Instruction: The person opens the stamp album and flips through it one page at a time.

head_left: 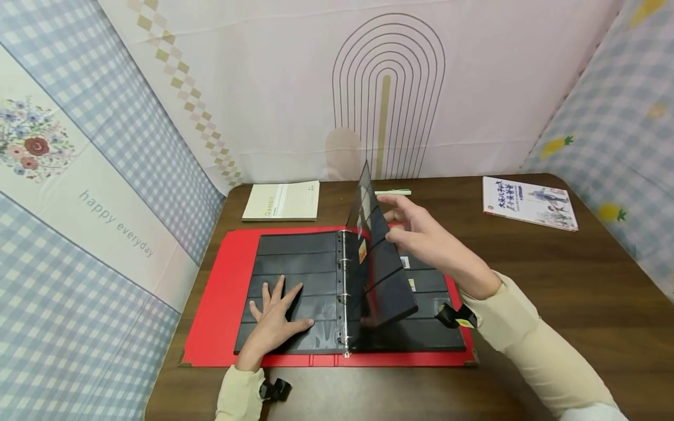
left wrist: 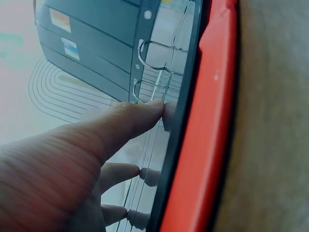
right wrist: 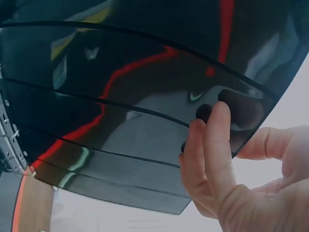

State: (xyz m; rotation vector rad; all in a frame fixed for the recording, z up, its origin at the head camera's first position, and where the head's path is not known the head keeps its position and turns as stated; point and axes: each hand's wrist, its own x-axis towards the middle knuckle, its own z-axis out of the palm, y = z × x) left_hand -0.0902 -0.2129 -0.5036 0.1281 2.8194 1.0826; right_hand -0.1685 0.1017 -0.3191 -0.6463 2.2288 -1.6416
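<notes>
A red ring binder (head_left: 213,304) lies spread on the table, with black pocket pages on metal rings (head_left: 343,298). My left hand (head_left: 274,321) rests with fingers spread on the left-hand page (head_left: 295,251). In the left wrist view its thumb (left wrist: 130,118) touches the glossy page surface. My right hand (head_left: 418,231) pinches the outer edge of a raised black page (head_left: 392,286), thumb on one face and fingers (right wrist: 217,140) on the other. That page stands nearly upright over the rings. Small stamps (head_left: 363,251) show in its pockets. Under it, the right-hand page (head_left: 437,304) is partly hidden.
A cream notebook (head_left: 281,202) lies behind the binder at left. A white illustrated book (head_left: 529,203) is at the back right of the brown table (head_left: 521,263). A pale green object (head_left: 397,192) is partly hidden behind the raised page. Patterned cloths hang around the table.
</notes>
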